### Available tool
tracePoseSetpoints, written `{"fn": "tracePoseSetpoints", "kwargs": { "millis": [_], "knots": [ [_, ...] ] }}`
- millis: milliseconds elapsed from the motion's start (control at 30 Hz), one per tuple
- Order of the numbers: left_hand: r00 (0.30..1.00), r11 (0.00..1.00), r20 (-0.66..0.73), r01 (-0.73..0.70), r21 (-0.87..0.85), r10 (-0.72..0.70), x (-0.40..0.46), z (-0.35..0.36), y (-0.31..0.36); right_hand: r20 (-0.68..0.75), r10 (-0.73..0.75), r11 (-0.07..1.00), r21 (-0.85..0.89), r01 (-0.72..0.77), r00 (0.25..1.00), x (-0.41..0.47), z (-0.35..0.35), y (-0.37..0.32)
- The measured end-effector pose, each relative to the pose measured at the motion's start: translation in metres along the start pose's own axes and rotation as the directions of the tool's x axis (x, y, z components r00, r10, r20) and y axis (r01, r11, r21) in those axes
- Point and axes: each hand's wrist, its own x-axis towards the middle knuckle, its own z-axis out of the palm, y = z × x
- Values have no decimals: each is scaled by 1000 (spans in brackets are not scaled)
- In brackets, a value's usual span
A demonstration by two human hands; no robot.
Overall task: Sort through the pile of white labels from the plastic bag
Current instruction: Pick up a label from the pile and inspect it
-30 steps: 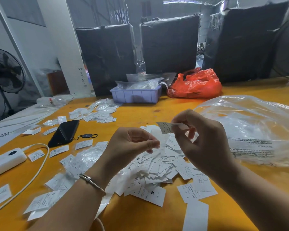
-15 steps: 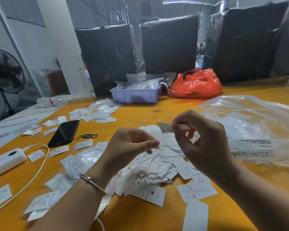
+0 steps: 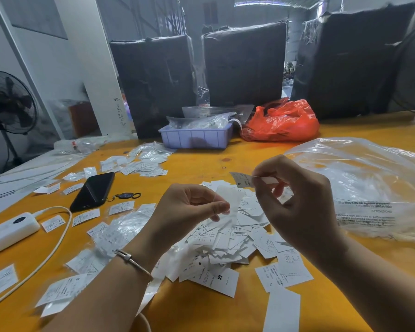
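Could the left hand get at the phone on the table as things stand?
Probably yes, once free: the phone lies uncovered on the table, to the left of the left hand, with nothing between. But its fingers pinch a label.

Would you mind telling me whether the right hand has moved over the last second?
No. The right hand holds its label at the same spot above the pile, level with the clear bag.

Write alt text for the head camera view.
Right hand pinches a white label above a pile of labels on a yellow table; left hand pinches another. A clear plastic bag lies right.
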Motion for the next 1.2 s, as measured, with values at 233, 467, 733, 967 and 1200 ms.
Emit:
{"fn": "tracePoseSetpoints", "kwargs": {
  "millis": [233, 467, 733, 967, 1200],
  "knots": [
    [1000, 1000, 0, -8, 0, 8, 0, -1, 0, 56, -9, 999, -36, 11, 998, -2, 0, 3],
    [1000, 1000, -7, -17, -8, 17, 0, 1, 2, 120, 28, 998, -58, -21, 992, -3, 3, 4],
    [1000, 997, 13, -21, 71, 20, 0, 3, -1, 227, 101, 995, -22, -99, 969, -1, 3, 3],
    [998, 999, 56, -3, 48, 0, 1, 5, -1, 355, 132, 987, 35, -155, 925, -2, 7, 7],
    [999, 999, 41, -1, 45, -1, 0, 3, -1, 199, 123, 990, -88, -107, 972, -1, 7, 6]
  ]
}}
